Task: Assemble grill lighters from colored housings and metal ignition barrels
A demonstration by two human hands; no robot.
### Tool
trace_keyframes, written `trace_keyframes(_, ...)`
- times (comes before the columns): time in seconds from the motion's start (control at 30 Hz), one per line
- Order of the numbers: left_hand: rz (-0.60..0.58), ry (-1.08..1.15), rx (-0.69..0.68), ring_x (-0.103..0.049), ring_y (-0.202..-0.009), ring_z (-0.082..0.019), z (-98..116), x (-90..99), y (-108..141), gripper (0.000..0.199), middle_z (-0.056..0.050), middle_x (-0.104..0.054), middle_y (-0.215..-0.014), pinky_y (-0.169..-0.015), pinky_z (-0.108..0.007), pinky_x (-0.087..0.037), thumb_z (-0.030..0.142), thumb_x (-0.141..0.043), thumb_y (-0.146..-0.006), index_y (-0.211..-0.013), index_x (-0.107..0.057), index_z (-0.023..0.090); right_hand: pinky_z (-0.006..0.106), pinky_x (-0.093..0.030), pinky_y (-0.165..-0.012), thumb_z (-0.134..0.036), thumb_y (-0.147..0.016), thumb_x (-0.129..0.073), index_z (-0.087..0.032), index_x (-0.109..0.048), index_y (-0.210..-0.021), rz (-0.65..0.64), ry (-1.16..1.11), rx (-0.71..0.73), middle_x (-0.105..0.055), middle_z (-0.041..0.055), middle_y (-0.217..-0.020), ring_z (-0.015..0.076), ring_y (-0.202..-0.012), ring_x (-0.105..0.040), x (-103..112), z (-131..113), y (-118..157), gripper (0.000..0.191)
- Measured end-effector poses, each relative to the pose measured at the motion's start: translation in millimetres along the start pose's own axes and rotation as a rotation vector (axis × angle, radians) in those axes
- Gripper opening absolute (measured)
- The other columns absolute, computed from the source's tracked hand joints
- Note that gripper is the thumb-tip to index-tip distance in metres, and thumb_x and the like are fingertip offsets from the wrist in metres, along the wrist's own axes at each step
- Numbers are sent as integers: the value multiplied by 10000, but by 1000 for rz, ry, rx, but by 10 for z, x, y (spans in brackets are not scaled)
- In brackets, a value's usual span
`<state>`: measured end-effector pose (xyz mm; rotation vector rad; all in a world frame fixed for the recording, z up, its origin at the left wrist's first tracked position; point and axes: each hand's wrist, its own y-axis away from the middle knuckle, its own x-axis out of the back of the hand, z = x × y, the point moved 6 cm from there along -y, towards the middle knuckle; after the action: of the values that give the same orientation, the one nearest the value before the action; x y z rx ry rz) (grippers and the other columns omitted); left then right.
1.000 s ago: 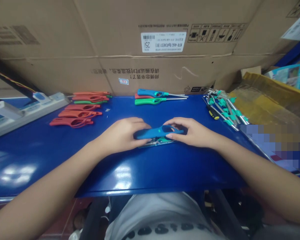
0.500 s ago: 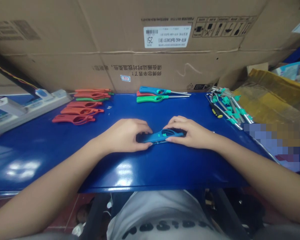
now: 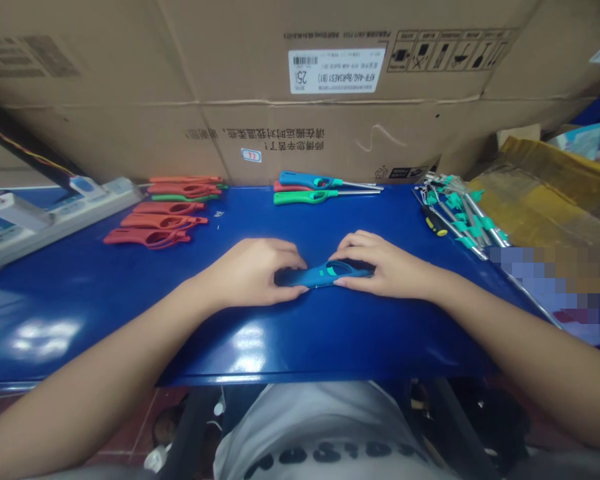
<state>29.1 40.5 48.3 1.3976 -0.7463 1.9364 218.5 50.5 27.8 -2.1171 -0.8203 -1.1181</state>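
Note:
A blue lighter casing (image 3: 313,275) lies level just above or on the blue table, held between both hands. Its left end is in the grip of my left hand (image 3: 267,272), thumb along the near side and fingers curled over the far side. At the other end, my right hand (image 3: 380,263) pinches the casing around its trigger loop. Green parts show at the trigger opening and on the casing's side. The tips of both ends are partly hidden by my fingers.
Several red and orange lighter casings (image 3: 147,237) lie at the left by a power strip (image 3: 95,203). Lighters with metal tubes (image 3: 305,197) rest against the cardboard (image 3: 145,133). To the right are a screwdriver (image 3: 434,221), metal tubes with green parts (image 3: 473,217) and a taped box (image 3: 545,187).
The casing has turned slightly in my hands and shifted a little right. The thin light line along its near edge is less visible, and its green trigger part shows more.

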Motion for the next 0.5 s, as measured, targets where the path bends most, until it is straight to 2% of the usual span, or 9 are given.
trace_keyframes(0.3,18,-13,-20,-710,-944,-210,23,8,12,288,-35,-748,-1062,-836,-299,-531,424,-670,-908,-1107,-746,231,440,-455,-947,-427,-913,-681,-232,-713,-1146,9,16,12,-673,92,-1101,262,-1058,-598,15,-11,2,305)
trace_keyframes(0.5,-13,-35,-11,-704,-929,-204,4,-31,3,303,-28,-741,-1053,-815,-294,-517,452,-669,-915,-1114,-738,235,427,-451,-930,-441,-933,-658,-228,-692,-1169,-4,47,31,-665,97,-1114,255,-1054,-593,-5,-16,10,319)
